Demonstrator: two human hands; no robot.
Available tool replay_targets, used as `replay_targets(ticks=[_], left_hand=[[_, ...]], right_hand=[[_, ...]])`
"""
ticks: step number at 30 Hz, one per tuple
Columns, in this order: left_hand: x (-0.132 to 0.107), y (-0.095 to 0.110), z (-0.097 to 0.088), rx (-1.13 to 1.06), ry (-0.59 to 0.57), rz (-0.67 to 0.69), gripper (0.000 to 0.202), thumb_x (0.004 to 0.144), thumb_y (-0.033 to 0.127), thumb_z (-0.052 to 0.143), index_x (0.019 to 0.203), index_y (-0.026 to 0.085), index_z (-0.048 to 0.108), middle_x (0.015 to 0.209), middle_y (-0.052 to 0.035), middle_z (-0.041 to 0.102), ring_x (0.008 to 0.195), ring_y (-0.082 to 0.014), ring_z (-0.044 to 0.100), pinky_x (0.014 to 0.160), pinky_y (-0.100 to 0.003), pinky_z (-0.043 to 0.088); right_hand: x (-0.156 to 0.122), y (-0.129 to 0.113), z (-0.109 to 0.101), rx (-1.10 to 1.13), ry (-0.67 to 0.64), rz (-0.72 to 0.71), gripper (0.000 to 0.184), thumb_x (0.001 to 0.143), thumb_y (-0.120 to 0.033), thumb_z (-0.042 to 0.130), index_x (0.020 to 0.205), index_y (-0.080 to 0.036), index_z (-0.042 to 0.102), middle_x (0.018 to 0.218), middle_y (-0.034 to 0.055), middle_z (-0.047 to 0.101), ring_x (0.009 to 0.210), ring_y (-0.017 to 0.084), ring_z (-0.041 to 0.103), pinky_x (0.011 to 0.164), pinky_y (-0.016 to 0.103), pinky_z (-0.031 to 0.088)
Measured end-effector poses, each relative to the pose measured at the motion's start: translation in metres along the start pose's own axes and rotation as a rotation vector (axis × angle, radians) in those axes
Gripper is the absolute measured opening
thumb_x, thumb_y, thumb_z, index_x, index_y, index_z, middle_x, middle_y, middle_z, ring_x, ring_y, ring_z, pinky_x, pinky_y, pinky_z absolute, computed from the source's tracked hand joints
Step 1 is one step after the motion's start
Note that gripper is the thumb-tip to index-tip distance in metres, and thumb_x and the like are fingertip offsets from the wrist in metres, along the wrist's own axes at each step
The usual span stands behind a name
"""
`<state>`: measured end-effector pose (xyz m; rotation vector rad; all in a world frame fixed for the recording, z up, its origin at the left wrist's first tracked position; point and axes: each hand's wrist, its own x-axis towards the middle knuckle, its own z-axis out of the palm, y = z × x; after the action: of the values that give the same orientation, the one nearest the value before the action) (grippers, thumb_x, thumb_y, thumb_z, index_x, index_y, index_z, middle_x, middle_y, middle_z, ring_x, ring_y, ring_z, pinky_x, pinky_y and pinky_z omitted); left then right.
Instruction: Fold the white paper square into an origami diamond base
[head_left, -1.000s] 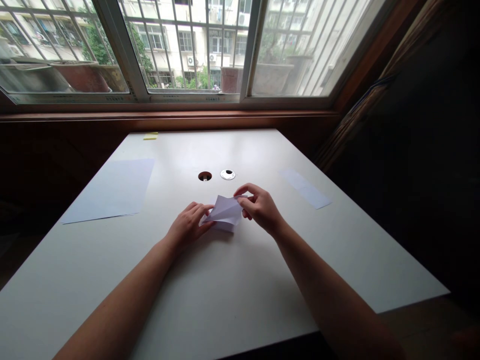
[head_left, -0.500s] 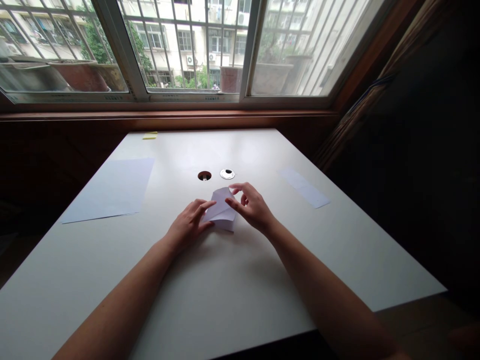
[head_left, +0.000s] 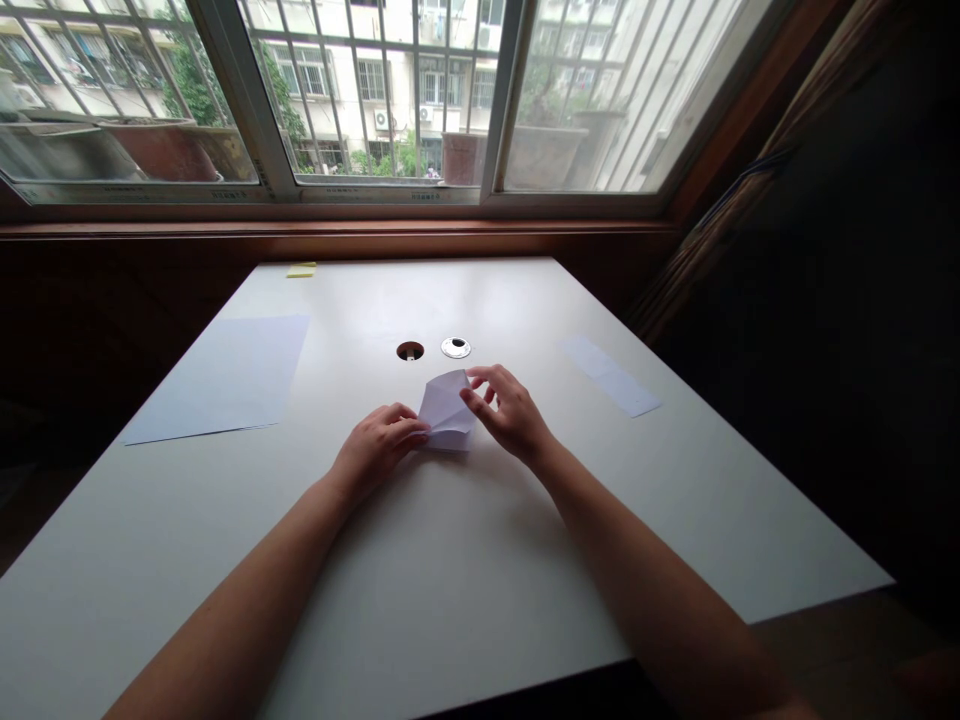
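Note:
A small folded piece of white paper [head_left: 444, 402] stands partly raised near the middle of the table, creased across its lower part. At its lower left corner, my left hand [head_left: 382, 440] pinches the paper between thumb and fingers. The fingers of my right hand [head_left: 510, 410] are curled at the paper's right edge, thumb on the near side and index finger by the top right corner. The paper's far side is hidden from me.
Larger white sheets [head_left: 225, 380] lie at the left of the white table [head_left: 420, 580]. A paper strip [head_left: 611, 377] is on the right. Beyond the hands are a round hole [head_left: 410, 351] and a metal cover [head_left: 455, 347]. Yellow slips [head_left: 301, 270] sit at the back.
My left thumb and fingers have closed together on the paper's lower left corner. The paper's face has tilted up slightly, and my right thumb has shifted to its right edge.

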<state>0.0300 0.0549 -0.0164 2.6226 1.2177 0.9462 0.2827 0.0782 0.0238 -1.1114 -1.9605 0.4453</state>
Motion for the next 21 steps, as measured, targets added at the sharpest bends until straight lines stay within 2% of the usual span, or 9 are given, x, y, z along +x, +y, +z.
replay_targets(ticks=[3,7,12,15,18,21], left_hand=[[-0.001,0.001,-0.001,-0.061,0.018,-0.038,0.018,0.093,0.033,0.062,0.108,0.027,0.070,0.108,-0.0050,0.064,0.079,-0.0134,0.066,0.070,-0.025,0.053],[-0.001,0.002,-0.002,-0.121,0.010,-0.049,0.013,0.094,0.030,0.060,0.095,0.025,0.072,0.104,-0.0044,0.065,0.078,-0.0124,0.066,0.070,-0.024,0.052],[0.000,0.000,0.000,-0.097,0.013,-0.055,0.012,0.093,0.026,0.061,0.092,0.023,0.073,0.099,-0.0048,0.066,0.078,-0.0135,0.065,0.069,-0.024,0.052],[-0.001,-0.002,0.001,-0.080,0.030,-0.056,0.013,0.093,0.025,0.060,0.092,0.023,0.073,0.099,-0.0049,0.066,0.079,-0.0142,0.065,0.071,-0.025,0.052],[-0.001,-0.003,0.002,-0.052,0.033,-0.063,0.012,0.092,0.026,0.061,0.092,0.024,0.073,0.100,-0.0047,0.065,0.081,-0.0150,0.065,0.072,-0.027,0.053],[-0.001,-0.002,0.000,-0.022,0.038,-0.067,0.012,0.092,0.026,0.061,0.092,0.024,0.073,0.100,-0.0046,0.065,0.082,-0.0152,0.064,0.073,-0.027,0.053]], right_hand=[[-0.001,0.000,0.003,-0.018,-0.005,-0.020,0.034,0.094,-0.049,0.055,0.116,-0.024,0.061,0.102,0.0064,0.062,0.083,0.019,0.059,0.078,0.035,0.052],[-0.003,0.000,0.008,-0.012,-0.007,-0.021,0.037,0.092,-0.051,0.057,0.118,-0.025,0.060,0.109,0.0078,0.060,0.092,0.022,0.058,0.085,0.039,0.053],[-0.004,0.003,0.006,0.038,-0.011,-0.058,0.051,0.091,-0.051,0.060,0.134,-0.027,0.048,0.124,0.0097,0.051,0.085,0.018,0.058,0.081,0.039,0.056],[-0.004,0.001,-0.001,0.000,-0.036,-0.196,0.047,0.092,-0.045,0.060,0.135,-0.030,0.048,0.131,0.0098,0.046,0.084,0.017,0.058,0.078,0.038,0.057],[-0.005,-0.007,-0.011,-0.133,-0.148,-0.390,0.037,0.090,-0.040,0.064,0.127,-0.036,0.058,0.140,0.0069,0.043,0.089,0.019,0.057,0.082,0.041,0.056],[-0.005,-0.016,-0.017,-0.240,-0.210,-0.482,0.044,0.087,-0.039,0.069,0.129,-0.036,0.058,0.152,0.0057,0.034,0.095,0.022,0.055,0.086,0.045,0.056]])
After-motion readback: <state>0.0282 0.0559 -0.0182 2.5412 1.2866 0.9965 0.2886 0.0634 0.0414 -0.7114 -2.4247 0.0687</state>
